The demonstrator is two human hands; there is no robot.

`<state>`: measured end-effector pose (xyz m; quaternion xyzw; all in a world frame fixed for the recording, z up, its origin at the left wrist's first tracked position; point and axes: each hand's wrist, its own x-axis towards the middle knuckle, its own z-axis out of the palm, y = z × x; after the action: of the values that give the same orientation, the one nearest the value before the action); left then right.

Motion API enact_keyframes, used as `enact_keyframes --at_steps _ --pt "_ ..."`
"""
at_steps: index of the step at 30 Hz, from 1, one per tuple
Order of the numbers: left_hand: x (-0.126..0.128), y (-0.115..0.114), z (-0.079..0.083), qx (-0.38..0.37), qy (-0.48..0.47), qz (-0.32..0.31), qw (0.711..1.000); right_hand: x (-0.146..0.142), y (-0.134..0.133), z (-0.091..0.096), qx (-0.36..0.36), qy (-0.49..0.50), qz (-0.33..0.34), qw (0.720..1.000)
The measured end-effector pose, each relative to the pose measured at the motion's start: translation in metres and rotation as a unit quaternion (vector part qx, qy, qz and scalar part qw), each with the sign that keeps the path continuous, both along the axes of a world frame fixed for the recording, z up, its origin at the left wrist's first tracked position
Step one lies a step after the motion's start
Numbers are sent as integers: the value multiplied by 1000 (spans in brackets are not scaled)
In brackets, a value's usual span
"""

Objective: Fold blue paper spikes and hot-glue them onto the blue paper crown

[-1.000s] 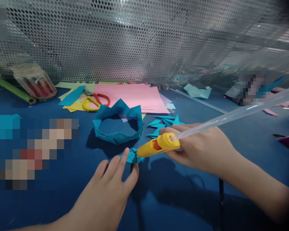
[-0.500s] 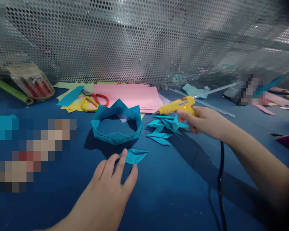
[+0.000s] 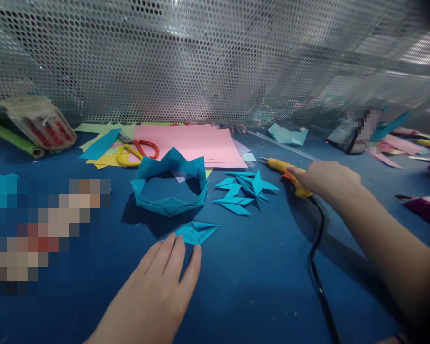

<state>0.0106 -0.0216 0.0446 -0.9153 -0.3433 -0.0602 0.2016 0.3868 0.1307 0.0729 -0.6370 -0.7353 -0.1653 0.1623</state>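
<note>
My left hand (image 3: 161, 279) rests on the blue table with its fingers stretched out. Its fingertips touch the near edge of a folded blue paper piece (image 3: 199, 231), and a small clear bead or drop shows on that paper. Over to the right, my right hand (image 3: 329, 179) grips a yellow hot glue gun (image 3: 277, 165), which is low at the table with its nozzle pointing left. Beyond my left hand stands a blue folded paper crown (image 3: 170, 204). Several pointed blue paper pieces (image 3: 232, 203) lie loosely between the crown and the glue gun.
Pink paper sheets (image 3: 189, 138) and red-and-yellow-handled scissors (image 3: 129, 156) lie behind the crown. A jar (image 3: 45, 126) and a green roll (image 3: 14, 138) are far left. The glue gun's black cord (image 3: 318, 286) trails toward me. Another person's pixelated hand (image 3: 62, 215) is at left.
My right hand has lowered the glue gun to the right, away from the blue pieces, and its nozzle now points more upward-left. My left fingers have drawn back slightly off the folded paper.
</note>
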Motion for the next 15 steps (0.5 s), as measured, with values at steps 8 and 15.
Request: enact_keyframes --at_steps 8,15 --pt "-3 -1 1 -6 20 -1 1000 -115 -63 -4 -48 101 196 974" --pt "2 4 2 34 -52 -21 998 -162 -97 -36 -81 155 366 914"
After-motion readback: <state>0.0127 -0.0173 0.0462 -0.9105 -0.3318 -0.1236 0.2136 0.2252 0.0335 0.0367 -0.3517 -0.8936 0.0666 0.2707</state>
